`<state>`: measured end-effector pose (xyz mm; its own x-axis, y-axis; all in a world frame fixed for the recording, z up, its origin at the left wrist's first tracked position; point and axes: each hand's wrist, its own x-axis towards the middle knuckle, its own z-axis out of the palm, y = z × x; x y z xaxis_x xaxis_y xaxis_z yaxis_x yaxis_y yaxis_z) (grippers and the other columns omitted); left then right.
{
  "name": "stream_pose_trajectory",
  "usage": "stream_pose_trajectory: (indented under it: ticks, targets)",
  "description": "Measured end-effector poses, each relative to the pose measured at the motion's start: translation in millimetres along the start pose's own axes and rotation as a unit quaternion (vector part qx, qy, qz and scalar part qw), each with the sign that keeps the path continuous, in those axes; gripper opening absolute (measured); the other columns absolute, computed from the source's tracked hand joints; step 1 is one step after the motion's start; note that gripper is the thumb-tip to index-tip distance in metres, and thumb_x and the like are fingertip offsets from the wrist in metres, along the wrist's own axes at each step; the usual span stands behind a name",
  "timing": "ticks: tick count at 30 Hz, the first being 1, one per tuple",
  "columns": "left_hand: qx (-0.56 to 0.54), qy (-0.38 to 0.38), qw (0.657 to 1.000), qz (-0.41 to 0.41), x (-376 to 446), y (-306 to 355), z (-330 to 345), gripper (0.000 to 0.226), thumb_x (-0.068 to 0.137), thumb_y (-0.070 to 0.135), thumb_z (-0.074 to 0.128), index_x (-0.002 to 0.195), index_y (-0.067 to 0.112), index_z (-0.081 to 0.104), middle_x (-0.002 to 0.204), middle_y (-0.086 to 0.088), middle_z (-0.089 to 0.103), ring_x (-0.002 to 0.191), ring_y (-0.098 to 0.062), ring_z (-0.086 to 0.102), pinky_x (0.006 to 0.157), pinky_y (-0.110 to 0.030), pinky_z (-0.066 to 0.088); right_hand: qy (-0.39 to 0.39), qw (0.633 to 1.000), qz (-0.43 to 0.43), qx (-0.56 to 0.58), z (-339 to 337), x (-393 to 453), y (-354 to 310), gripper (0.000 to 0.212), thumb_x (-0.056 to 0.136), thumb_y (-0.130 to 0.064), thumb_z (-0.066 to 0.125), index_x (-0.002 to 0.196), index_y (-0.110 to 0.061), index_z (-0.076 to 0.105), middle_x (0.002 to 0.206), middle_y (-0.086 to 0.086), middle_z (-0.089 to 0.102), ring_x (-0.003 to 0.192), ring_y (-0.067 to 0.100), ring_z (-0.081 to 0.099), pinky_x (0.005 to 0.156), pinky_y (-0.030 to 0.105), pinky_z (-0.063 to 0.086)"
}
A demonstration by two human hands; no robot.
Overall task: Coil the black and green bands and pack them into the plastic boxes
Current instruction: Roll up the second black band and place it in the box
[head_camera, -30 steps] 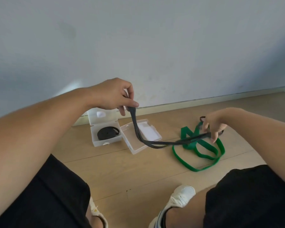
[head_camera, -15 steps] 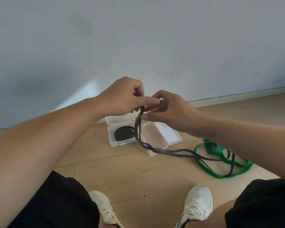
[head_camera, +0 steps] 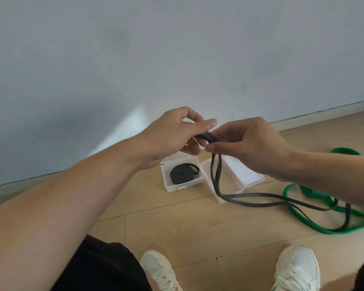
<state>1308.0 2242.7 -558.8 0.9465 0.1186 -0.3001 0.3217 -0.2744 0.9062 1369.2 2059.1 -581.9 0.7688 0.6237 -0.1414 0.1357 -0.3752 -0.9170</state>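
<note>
Hands are held together above the floor: the left hand (head_camera: pixel 172 133) and the right hand (head_camera: pixel 248 143) both pinch the started end of a black band (head_camera: pixel 208 137), folded into a first small turn between the fingertips. From that pinch two strands of the band hang down, cross the empty plastic box (head_camera: pixel 237 177) and trail right over the green band (head_camera: pixel 303 194), which lies loose on the floor. It is judged that the trailing length may snag on the green band or drag the light open box as winding proceeds, and that the tight first turn may spring open if the pinch slackens. Counted: two black bands, one already coiled inside the left plastic box (head_camera: pixel 182 175); one green band; two boxes, both open.
</note>
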Motion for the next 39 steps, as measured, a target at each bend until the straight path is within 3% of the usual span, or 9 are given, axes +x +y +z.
stream_pose_trajectory:
  ticks: [4, 9, 13, 19, 21, 24, 27, 33, 39]
  targets:
    - [-0.063, -0.012, 0.996, -0.066, 0.0, -3.4, -9.3, 0.035, 0.086, 0.042, 0.075, 0.099, 0.010, 0.068, 0.087, -0.007, 0.071, 0.072, -0.017, 0.067, 0.076, -0.034, 0.060, 0.035, 0.998, -0.025, -0.046, -7.4, 0.6, -2.7, 0.014, 0.082, -0.031, 0.081, 0.096, -0.031, 0.080, 0.081, -0.015, 0.079, 0.080, -0.001, 0.074, 0.074, 0.012, 0.055]
    - [-0.110, 0.017, 0.986, -0.127, -3.4, -0.4, -6.1, 0.055, 0.061, 0.050, 0.082, 0.098, 0.010, 0.075, 0.086, -0.002, 0.064, 0.070, -0.015, 0.062, 0.065, -0.027, 0.057, 0.064, 0.995, -0.065, -0.032, -7.2, -2.5, -2.8, 0.011, 0.083, -0.027, 0.081, 0.094, -0.027, 0.080, 0.084, -0.013, 0.079, 0.083, 0.001, 0.073, 0.077, 0.011, 0.054]
    - [-0.153, 0.062, 0.979, -0.122, -2.8, 1.4, 1.1, 0.055, 0.053, 0.050, 0.084, 0.091, 0.012, 0.073, 0.080, 0.000, 0.066, 0.068, -0.014, 0.061, 0.061, -0.024, 0.055, 0.098, 0.990, -0.104, 0.008, -4.8, -6.6, -4.9, 0.011, 0.084, -0.020, 0.081, 0.095, -0.022, 0.080, 0.087, -0.012, 0.079, 0.083, 0.000, 0.074, 0.078, 0.012, 0.055]
    - [-0.142, 0.051, 0.985, -0.089, -4.2, 0.1, 5.6, 0.043, 0.081, 0.044, 0.079, 0.100, 0.006, 0.079, 0.079, -0.001, 0.075, 0.065, -0.010, 0.064, 0.072, -0.025, 0.057, 0.112, 0.987, -0.111, 0.010, -6.9, -10.2, -7.1, 0.014, 0.085, -0.017, 0.080, 0.094, -0.027, 0.080, 0.087, -0.012, 0.079, 0.084, 0.005, 0.075, 0.084, 0.027, 0.060]
    - [-0.148, 0.046, 0.984, -0.082, -5.5, 1.1, 5.6, 0.050, 0.072, 0.047, 0.082, 0.100, 0.006, 0.080, 0.081, -0.002, 0.076, 0.067, -0.010, 0.066, 0.073, -0.026, 0.058, 0.105, 0.988, -0.116, -0.009, -8.3, -9.4, -7.5, 0.016, 0.085, -0.017, 0.080, 0.096, -0.028, 0.079, 0.086, -0.013, 0.078, 0.084, 0.007, 0.075, 0.084, 0.029, 0.060]
    - [-0.132, 0.051, 0.988, -0.066, -6.5, 2.5, 6.3, 0.061, 0.053, 0.048, 0.085, 0.097, 0.006, 0.080, 0.080, -0.002, 0.078, 0.069, -0.010, 0.069, 0.073, -0.026, 0.058, 0.096, 0.987, -0.120, -0.040, -9.2, -9.2, -8.6, 0.018, 0.085, -0.018, 0.080, 0.096, -0.032, 0.078, 0.083, -0.018, 0.076, 0.080, 0.006, 0.072, 0.078, 0.020, 0.057]
    - [-0.113, 0.049, 0.991, -0.059, -7.6, 3.5, 6.5, 0.062, 0.051, 0.048, 0.086, 0.095, 0.006, 0.079, 0.079, -0.002, 0.078, 0.069, -0.009, 0.070, 0.074, -0.027, 0.058, 0.090, 0.987, -0.126, -0.044, -10.9, -10.2, -9.9, 0.019, 0.085, -0.015, 0.079, 0.098, -0.030, 0.079, 0.085, -0.017, 0.077, 0.083, 0.004, 0.073, 0.079, 0.017, 0.056]
    - [-0.065, 0.019, 0.997, -0.041, -8.1, 3.6, 2.7, 0.058, 0.052, 0.050, 0.086, 0.092, 0.008, 0.082, 0.084, -0.007, 0.079, 0.072, -0.012, 0.071, 0.076, -0.029, 0.057, 0.068, 0.989, -0.128, -0.031, -14.5, -10.9, -12.3, 0.022, 0.080, -0.010, 0.083, 0.096, -0.024, 0.076, 0.083, -0.015, 0.078, 0.082, 0.001, 0.073, 0.082, 0.017, 0.056]
    - [-0.080, -0.004, 0.996, -0.031, -10.1, 6.8, 5.2, 0.015, 0.084, 0.024, 0.076, 0.077, 0.012, 0.082, 0.081, -0.009, 0.075, 0.069, -0.015, 0.066, 0.071, -0.028, 0.056, 0.063, 0.990, -0.129, -0.017, -13.5, -10.6, -15.2, 0.016, 0.079, -0.015, 0.085, 0.089, -0.027, 0.079, 0.087, -0.015, 0.073, 0.082, 0.010, 0.073, 0.085, 0.034, 0.060]
